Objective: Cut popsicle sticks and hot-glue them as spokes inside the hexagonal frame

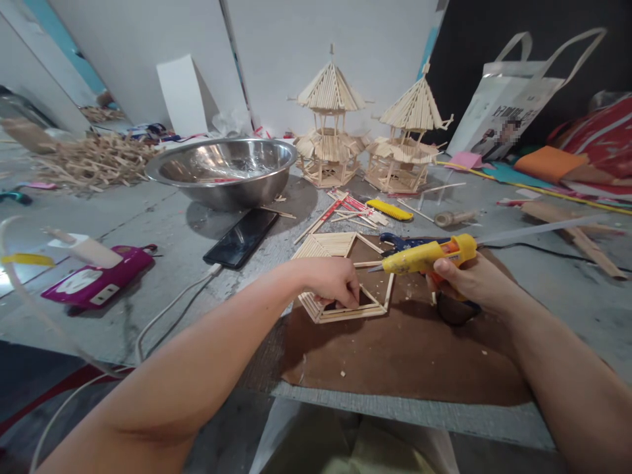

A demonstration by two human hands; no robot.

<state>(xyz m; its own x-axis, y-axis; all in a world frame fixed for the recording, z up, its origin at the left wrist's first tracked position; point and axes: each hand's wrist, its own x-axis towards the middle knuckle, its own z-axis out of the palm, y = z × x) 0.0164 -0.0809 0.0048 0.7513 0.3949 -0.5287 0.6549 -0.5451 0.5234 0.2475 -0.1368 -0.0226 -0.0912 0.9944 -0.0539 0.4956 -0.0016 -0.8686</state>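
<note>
My right hand (476,280) is wrapped round a yellow hot glue gun (419,257), whose nozzle points left, towards my other hand. A polygonal frame (353,315) of thin wooden sticks lies on a brown board (395,368). One far section of the frame is filled with sticks laid side by side. My left hand (333,282) reaches over the frame, its fingers curled and pinched at a wooden stick along the near side. The hand hides part of the frame, and its fingertips are only partly visible.
Two stick-built pagodas (332,135) stand behind a pile of loose sticks (353,210) and a yellow cutter (390,210). Left are a steel bowl (222,187), a phone (241,238) on a cable, and a purple power strip (99,276). Blue-handled pliers (395,242) lie beyond the glue gun.
</note>
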